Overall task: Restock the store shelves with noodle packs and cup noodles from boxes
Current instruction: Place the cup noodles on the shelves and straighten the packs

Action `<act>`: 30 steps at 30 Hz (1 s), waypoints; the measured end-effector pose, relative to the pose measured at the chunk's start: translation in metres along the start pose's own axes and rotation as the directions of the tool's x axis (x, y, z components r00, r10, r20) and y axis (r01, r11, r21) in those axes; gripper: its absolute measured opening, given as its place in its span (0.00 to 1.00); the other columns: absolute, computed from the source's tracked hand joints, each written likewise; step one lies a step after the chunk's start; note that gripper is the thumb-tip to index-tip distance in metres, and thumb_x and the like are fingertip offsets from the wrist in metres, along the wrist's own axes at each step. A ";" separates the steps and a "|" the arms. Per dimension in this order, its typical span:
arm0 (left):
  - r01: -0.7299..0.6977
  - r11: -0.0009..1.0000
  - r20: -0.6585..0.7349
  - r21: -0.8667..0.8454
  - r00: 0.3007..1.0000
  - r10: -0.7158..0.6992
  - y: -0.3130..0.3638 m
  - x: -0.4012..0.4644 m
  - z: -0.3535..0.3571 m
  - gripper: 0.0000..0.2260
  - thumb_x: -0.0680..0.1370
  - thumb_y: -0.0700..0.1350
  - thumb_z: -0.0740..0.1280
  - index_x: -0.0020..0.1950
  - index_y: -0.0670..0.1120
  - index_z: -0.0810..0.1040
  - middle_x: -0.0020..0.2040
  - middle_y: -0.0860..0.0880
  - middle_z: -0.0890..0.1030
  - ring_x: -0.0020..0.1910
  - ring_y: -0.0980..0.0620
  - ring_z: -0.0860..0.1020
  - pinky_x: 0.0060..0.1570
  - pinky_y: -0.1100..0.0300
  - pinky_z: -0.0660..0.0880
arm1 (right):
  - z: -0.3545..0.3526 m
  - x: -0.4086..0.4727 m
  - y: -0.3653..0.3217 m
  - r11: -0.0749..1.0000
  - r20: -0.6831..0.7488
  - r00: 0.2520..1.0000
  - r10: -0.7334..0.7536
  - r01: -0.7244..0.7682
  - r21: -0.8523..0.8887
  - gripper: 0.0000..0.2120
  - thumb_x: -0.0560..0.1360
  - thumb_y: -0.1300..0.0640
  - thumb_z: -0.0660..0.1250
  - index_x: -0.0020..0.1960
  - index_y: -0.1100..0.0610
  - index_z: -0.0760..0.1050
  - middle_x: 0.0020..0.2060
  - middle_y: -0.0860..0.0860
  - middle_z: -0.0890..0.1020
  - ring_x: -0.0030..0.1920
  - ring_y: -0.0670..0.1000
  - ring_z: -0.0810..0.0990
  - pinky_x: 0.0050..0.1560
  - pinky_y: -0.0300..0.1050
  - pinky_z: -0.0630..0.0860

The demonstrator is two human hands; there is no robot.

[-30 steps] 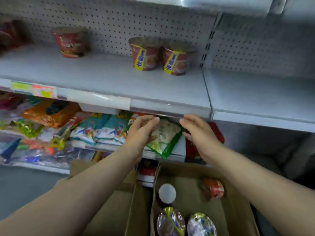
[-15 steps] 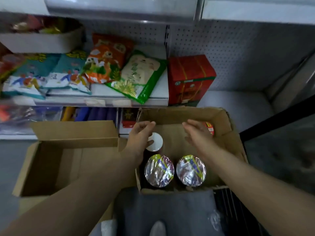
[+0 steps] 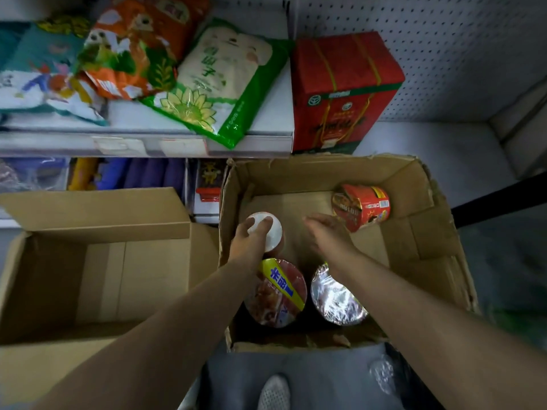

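In the right box [image 3: 420, 202], four cup noodles [image 3: 276, 291].

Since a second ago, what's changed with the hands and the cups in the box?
Both hands came down from the shelf edge into the right box. The left hand now lies on the white-bottomed cup; the right hand is open beside the tipped red cup, holding nothing. The two foil-lidded cups haven't moved.

Matt cardboard box [image 3: 420, 184]; glossy, seemingly foil-lidded cup noodles [image 3: 337, 297].
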State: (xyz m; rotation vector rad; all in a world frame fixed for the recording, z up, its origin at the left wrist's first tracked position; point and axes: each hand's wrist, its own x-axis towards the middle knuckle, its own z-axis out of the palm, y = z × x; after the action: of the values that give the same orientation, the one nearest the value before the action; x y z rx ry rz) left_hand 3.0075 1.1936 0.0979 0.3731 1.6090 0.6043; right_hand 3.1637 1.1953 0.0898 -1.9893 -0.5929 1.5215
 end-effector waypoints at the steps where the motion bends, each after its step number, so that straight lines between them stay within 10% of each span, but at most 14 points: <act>1: 0.030 0.999 0.003 0.024 1.000 -0.030 -0.002 0.008 0.001 0.29 0.76 0.61 0.69 0.75 0.56 0.67 0.71 0.43 0.72 0.65 0.39 0.75 0.66 0.42 0.73 | 0.003 0.004 0.001 1.000 0.006 1.000 0.017 -0.016 -0.006 0.27 0.64 0.39 0.70 0.60 0.49 0.79 0.53 0.47 0.81 0.56 0.51 0.79 0.61 0.52 0.77; 8: 0.090 0.994 -0.049 0.070 0.995 -0.086 -0.018 0.063 0.006 0.33 0.79 0.61 0.66 0.79 0.49 0.62 0.74 0.43 0.70 0.70 0.40 0.70 0.71 0.44 0.68 | 0.033 0.046 0.020 0.992 0.076 0.990 0.119 -0.116 -0.050 0.27 0.73 0.42 0.70 0.69 0.50 0.74 0.62 0.50 0.79 0.61 0.55 0.78 0.60 0.52 0.77; 15: 0.128 0.989 -0.074 0.070 0.990 -0.122 -0.027 0.096 0.011 0.29 0.82 0.57 0.62 0.80 0.47 0.61 0.76 0.41 0.67 0.73 0.40 0.68 0.74 0.45 0.65 | 0.053 0.097 0.051 0.985 0.179 0.968 0.174 -0.169 -0.043 0.46 0.59 0.32 0.67 0.75 0.46 0.67 0.69 0.52 0.76 0.65 0.58 0.77 0.65 0.60 0.76; 21: 0.184 0.983 -0.063 0.002 0.981 -0.183 -0.031 0.107 0.009 0.26 0.83 0.57 0.61 0.77 0.44 0.67 0.71 0.39 0.74 0.67 0.39 0.74 0.68 0.48 0.71 | 0.066 0.083 0.039 0.971 0.207 0.949 0.238 -0.228 -0.070 0.23 0.81 0.44 0.62 0.73 0.50 0.70 0.62 0.55 0.79 0.59 0.58 0.79 0.63 0.56 0.78; 26: 0.147 0.989 -0.054 -0.014 0.988 -0.148 -0.027 0.094 0.008 0.27 0.78 0.64 0.64 0.74 0.53 0.70 0.69 0.42 0.75 0.64 0.39 0.75 0.66 0.42 0.73 | 0.060 0.072 0.041 0.959 0.183 0.953 0.244 -0.265 0.101 0.23 0.80 0.42 0.63 0.69 0.55 0.74 0.57 0.58 0.83 0.54 0.58 0.83 0.56 0.53 0.81; 30: 0.094 0.996 -0.041 0.005 0.995 -0.094 -0.010 0.070 0.005 0.08 0.79 0.63 0.64 0.53 0.61 0.73 0.65 0.44 0.73 0.63 0.39 0.74 0.65 0.40 0.73 | 0.045 0.047 0.035 0.945 0.120 0.978 0.168 -0.195 0.262 0.17 0.82 0.43 0.62 0.56 0.55 0.82 0.48 0.57 0.86 0.49 0.57 0.85 0.50 0.52 0.81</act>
State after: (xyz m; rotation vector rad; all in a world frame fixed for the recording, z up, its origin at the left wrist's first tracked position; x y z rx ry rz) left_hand 3.0042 1.2262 0.0352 0.2901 1.6582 0.5381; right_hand 3.1331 1.2069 0.0240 -1.8060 -0.2238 1.7147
